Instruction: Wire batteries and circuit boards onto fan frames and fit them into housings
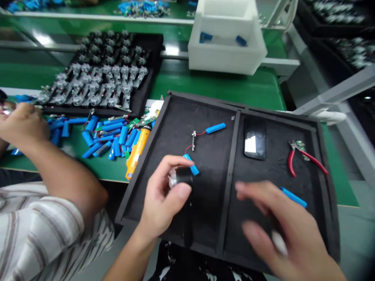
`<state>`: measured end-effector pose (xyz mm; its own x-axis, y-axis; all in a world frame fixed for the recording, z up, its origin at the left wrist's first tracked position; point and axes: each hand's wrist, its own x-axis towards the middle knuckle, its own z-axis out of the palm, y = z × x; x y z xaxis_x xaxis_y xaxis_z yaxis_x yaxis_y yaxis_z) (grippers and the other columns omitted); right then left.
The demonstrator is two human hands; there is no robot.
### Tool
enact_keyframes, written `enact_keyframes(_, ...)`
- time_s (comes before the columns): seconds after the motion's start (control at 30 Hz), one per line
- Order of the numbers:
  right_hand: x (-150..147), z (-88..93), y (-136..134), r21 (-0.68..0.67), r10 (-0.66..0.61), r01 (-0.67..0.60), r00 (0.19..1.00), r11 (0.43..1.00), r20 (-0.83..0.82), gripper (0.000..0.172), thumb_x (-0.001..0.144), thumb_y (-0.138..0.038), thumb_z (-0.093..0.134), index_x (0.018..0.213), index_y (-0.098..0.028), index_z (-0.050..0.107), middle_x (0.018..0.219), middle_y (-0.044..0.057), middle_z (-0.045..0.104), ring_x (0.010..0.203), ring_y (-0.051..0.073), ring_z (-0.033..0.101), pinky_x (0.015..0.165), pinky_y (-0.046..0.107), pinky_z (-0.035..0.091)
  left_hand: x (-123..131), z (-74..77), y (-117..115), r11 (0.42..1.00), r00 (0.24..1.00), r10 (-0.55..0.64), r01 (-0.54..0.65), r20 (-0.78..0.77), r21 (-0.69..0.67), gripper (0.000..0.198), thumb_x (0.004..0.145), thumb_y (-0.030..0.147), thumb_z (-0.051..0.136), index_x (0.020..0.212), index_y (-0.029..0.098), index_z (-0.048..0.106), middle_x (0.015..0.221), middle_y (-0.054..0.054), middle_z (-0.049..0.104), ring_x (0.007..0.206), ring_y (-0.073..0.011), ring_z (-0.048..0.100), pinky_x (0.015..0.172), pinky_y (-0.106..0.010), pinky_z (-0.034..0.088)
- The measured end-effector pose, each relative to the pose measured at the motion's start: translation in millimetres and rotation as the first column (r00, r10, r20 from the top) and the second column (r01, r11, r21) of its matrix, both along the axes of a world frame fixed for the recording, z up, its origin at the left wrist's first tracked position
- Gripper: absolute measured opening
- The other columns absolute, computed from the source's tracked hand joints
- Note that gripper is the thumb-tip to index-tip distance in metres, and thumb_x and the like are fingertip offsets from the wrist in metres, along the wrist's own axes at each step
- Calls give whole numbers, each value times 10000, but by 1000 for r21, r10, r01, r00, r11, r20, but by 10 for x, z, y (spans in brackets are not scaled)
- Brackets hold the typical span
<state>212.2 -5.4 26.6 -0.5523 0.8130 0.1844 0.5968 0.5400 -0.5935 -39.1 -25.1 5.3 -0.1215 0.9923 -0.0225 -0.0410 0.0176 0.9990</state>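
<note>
My left hand pinches a black cylinder with a silver end above a black felt-lined tray. A blue cell lies against its fingers, joined by a red wire to a small metal connector and a second blue cell. My right hand is blurred over the tray's right compartment, with a small white item at its fingers. Nearest that hand is a blue strip. Red-handled pliers and a black phone lie beyond it.
On the green bench to the left, a co-worker's hand and striped sleeve sit beside loose blue cells and a yellow tool. Behind are a black tray of metal parts and a white box.
</note>
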Motion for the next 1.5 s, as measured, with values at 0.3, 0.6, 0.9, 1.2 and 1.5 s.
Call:
enact_keyframes(0.3, 126, -440, 729, 275, -214, 106, 892, 955, 399, 428, 1015, -276, 570, 1415, -125, 559, 1331, 185, 627, 1249, 381, 565, 1016, 546, 492, -332, -230, -69, 928, 306, -257, -186, -917, -322, 484, 965, 658, 537, 1273, 293, 613, 850, -29, 710, 751, -285, 661, 646, -349, 385)
enact_keyframes(0.6, -983, -333, 684, 57, 51, -91, 864, 994, 501, 411, 1020, -558, 529, 1036, -163, 644, 960, 101, 741, 890, 292, 723, 634, 333, 436, -372, -265, -159, 950, 327, -166, -201, -930, -240, 352, 952, 566, 599, 1096, 245, 621, 856, -18, 705, 825, -260, 689, 780, -389, 446)
enact_keyframes(0.9, -592, -300, 240, -245, 111, -52, 965, 968, 237, 156, 863, -259, 613, 769, -224, 494, 690, -53, 557, 622, 124, 539, 594, 277, 357, -273, -242, -123, 974, 459, 127, -226, -879, 23, 292, 988, 450, 614, 1152, 217, 677, 1063, -81, 674, 996, -261, 668, 862, -380, 506)
enact_keyframes(1.2, -401, -222, -346, 242, 182, -210, 974, 947, 132, 113, 840, -214, 628, 739, -201, 579, 672, 6, 491, 643, 189, 445, 557, 359, 322, 23, 63, -226, 946, 886, -268, 168, -378, -277, 188, 938, 372, 707, 981, 212, 796, 750, -12, 755, 634, -165, 678, 600, -275, 529)
enact_keyframes(1.5, -558, -275, -248, 272, 399, -413, 911, 869, 107, 177, 968, -325, 615, 853, -192, 631, 738, 8, 570, 675, 191, 484, 580, 370, 320, -209, -144, -500, 934, 939, -16, 137, 345, -330, 86, 919, 248, 768, 989, 199, 769, 776, -29, 789, 703, -158, 759, 665, -242, 616)
